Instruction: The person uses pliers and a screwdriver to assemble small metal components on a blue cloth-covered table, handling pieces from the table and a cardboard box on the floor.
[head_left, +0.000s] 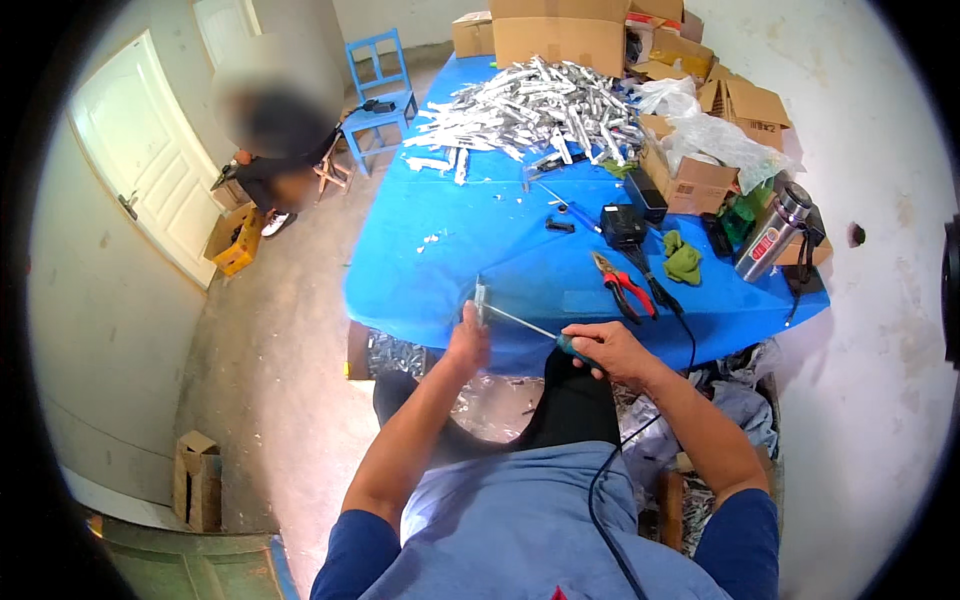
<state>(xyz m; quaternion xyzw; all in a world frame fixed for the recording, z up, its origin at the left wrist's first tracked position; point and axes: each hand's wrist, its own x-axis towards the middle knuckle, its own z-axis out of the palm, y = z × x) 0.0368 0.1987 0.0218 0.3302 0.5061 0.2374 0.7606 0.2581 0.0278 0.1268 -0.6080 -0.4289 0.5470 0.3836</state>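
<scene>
At the near edge of the blue-covered table, my left hand (468, 342) grips a small, narrow silver metal piece (481, 298) upright. My right hand (615, 352) is closed around the dark teal handle of a screwdriver (530, 326). Its long thin shaft points left, with the tip at or very near the metal piece; actual contact is too small to make out. Pliers with red handles (622, 287) lie to the right, beyond my right hand. A large heap of similar-looking silver pieces (540, 105) covers the far part of the table.
A black power adapter (624, 228), green cloth (682, 258) and steel flask (775, 232) stand or lie at the right. Cardboard boxes (690, 180) line that side. A black cord (594, 490) runs across my lap. Another person (285, 135) sits far left near a blue chair (378, 95).
</scene>
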